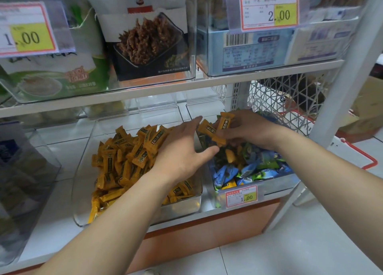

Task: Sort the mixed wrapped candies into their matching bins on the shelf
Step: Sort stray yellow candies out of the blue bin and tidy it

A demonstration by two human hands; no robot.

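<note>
Two clear bins stand side by side on the lower shelf. The left bin (83, 191) is heaped with orange wrapped candies (124, 160). The right bin (275, 183) holds mixed blue and green wrapped candies (259, 167) with a few orange ones among them. My right hand (248, 131) pinches several orange candies (219, 127) above the right bin's left edge. My left hand (182, 150) hovers over the gap between the bins with fingers spread, its fingertips close to those orange candies and holding nothing.
A shelf board (145, 90) hangs just above the bins, carrying clear boxes of packaged snacks and price tags. A price tag (241, 197) clips the right bin's front. A white mesh panel and a red basket (356, 148) stand to the right.
</note>
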